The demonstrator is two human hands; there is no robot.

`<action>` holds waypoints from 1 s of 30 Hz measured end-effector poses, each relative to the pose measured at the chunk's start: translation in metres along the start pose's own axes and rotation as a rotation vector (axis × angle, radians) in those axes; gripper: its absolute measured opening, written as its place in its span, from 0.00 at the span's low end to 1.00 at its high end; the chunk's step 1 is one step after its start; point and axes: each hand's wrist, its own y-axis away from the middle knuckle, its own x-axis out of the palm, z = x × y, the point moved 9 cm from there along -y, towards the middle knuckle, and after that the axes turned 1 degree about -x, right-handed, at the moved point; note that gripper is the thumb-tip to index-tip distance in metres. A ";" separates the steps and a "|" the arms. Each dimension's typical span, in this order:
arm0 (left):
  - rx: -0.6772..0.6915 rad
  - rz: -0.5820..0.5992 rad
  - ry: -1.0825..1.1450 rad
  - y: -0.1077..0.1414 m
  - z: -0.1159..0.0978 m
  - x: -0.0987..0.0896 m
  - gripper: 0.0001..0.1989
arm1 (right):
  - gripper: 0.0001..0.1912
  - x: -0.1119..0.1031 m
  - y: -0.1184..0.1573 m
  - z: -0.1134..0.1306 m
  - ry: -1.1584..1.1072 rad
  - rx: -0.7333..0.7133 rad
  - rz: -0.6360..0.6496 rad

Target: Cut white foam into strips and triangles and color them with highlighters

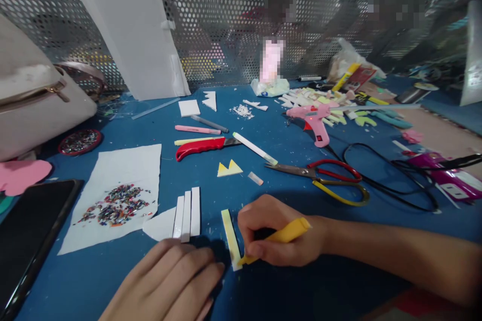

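My right hand [280, 230] is closed around a yellow marker [291, 231], its tip touching the lower end of a narrow strip [230, 236] coloured pale yellow. That strip lies flat on the blue table [301, 291]. My left hand [173, 281] rests just left of it, fingers extended, with nothing visible in it. Beyond the left fingertips lie white strips [186, 214] beside a rounded white piece [161, 224]. Farther up sits a zigzag-edged yellow and white piece [230, 168], with a small translucent piece [255, 178] nearby.
Scissors [293, 170], a red-handled knife [199, 148] and several pens lie ahead. A pink glue gun [317, 120] stands by scattered offcuts [309, 98]. Left are paper [146, 160] bearing shiny bits, a phone [37, 241] and a bag [33, 90]. A perforated metal panel [222, 25] rises behind.
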 end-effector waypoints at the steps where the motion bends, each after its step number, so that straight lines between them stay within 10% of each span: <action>1: -0.030 0.004 0.006 -0.001 0.005 0.000 0.13 | 0.16 -0.002 0.000 0.001 -0.014 -0.014 -0.016; 17: -0.059 0.385 0.255 -0.049 0.040 0.039 0.35 | 0.23 -0.021 0.012 0.003 -0.162 -0.096 -0.242; 30: -0.114 0.336 0.207 -0.046 0.046 0.032 0.32 | 0.22 -0.030 0.016 0.013 -0.107 -0.131 -0.328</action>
